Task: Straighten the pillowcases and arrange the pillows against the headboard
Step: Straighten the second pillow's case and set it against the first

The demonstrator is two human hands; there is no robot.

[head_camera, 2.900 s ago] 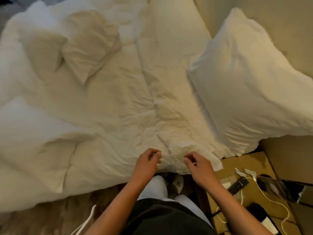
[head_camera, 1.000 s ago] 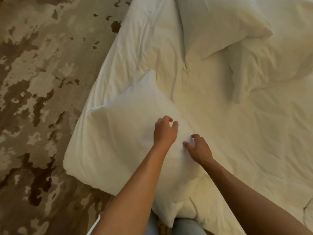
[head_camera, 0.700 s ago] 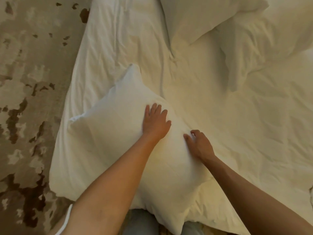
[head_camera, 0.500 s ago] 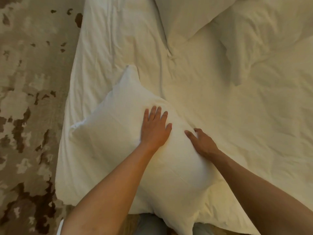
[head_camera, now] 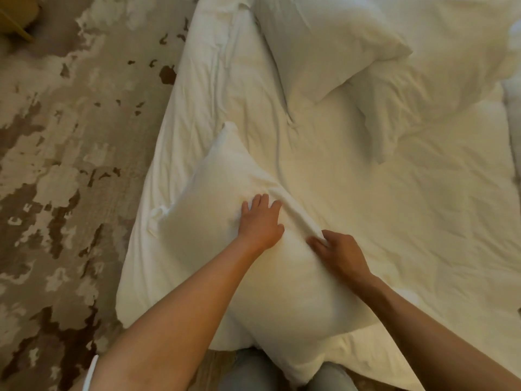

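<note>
Soft white pillow (head_camera: 239,277) will sag: left hand (head_camera: 260,224) lies flat, right hand (head_camera: 337,251) pinches its three-o'clock edge; grip corners

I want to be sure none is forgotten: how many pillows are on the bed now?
3. The near pillow lies under both hands at the bed's edge; a second pillow lies at the top, and a third pillow partly under it. Others may lie outside the view.

White pillow (head_camera: 225,249) lies flat, cornerwise at the bed's near edge — two more pillows (head_camera: 327,43) beyond
</note>
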